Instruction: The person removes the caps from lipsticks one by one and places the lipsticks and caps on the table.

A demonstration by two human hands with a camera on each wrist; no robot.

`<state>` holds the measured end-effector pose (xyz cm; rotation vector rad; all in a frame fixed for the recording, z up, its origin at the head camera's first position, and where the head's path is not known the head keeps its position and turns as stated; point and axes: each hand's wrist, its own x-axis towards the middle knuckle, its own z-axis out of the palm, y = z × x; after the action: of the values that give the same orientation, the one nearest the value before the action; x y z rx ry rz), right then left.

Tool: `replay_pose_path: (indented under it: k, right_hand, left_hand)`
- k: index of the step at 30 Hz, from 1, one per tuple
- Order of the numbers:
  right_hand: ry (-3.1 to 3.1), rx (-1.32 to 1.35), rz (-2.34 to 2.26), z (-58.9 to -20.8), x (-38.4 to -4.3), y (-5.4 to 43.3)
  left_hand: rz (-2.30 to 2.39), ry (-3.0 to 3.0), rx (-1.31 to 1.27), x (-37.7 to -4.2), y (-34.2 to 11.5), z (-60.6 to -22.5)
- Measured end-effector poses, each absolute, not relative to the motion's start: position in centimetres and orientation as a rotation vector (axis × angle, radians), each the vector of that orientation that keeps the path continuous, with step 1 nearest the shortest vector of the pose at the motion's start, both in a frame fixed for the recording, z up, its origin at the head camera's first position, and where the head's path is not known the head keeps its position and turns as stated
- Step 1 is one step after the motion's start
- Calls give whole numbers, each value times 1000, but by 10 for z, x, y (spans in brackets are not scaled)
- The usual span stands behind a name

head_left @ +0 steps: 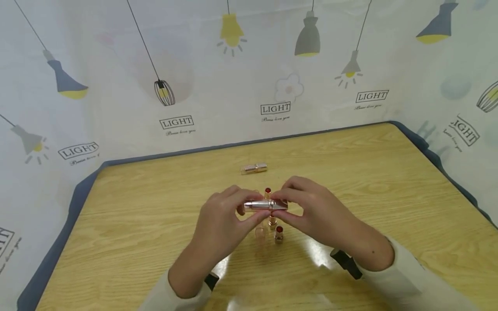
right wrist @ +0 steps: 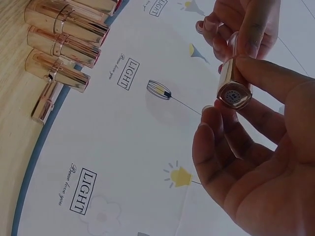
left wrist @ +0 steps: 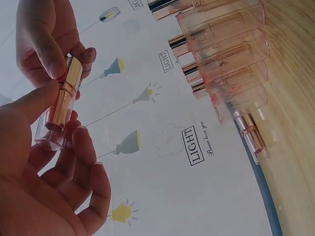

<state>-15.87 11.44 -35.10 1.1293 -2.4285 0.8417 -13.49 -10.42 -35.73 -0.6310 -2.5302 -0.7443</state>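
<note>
Both hands hold one lipstick (head_left: 258, 205) level above the table, its metallic rose-gold body inside a clear cap. My left hand (head_left: 221, 216) pinches the clear-cap end between thumb and fingers. On the other end, my right hand (head_left: 320, 207) pinches the shiny base (right wrist: 234, 96), which has a round label on its bottom in the right wrist view. Below the hands stand several uncapped lipsticks (head_left: 279, 235) with dark red tips, in a row running away from me. Beside them, to the left, several clear caps (left wrist: 226, 64) stand in a row, partly hidden by my left hand in the head view.
A capped lipstick (head_left: 253, 168) lies on its side beyond the row. Everything rests on a wood-grain table (head_left: 136, 224). A white curtain (head_left: 218, 86) printed with lamps surrounds the table's back and sides.
</note>
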Motion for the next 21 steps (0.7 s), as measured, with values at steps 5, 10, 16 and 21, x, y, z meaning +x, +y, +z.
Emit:
replay_pose_path:
  k: [5,10,16,21]
  right_hand:
    - [-2429,1134,812,-351,-158,115]
    - [-2452,1131,769,-350,-158,115]
    - [-2445,1130,736,-351,-160,117]
    - [-2402,1117,725,-353,-164,122]
  left_hand:
    - [-747,-2530,-657,-134,-105,-358]
    - [-749,-2529,-680,-135,-108,-357]
    - [-745,-2519,-696,-137,-110,-357]
    - [-763,-2511,-650,-139,-115,-355]
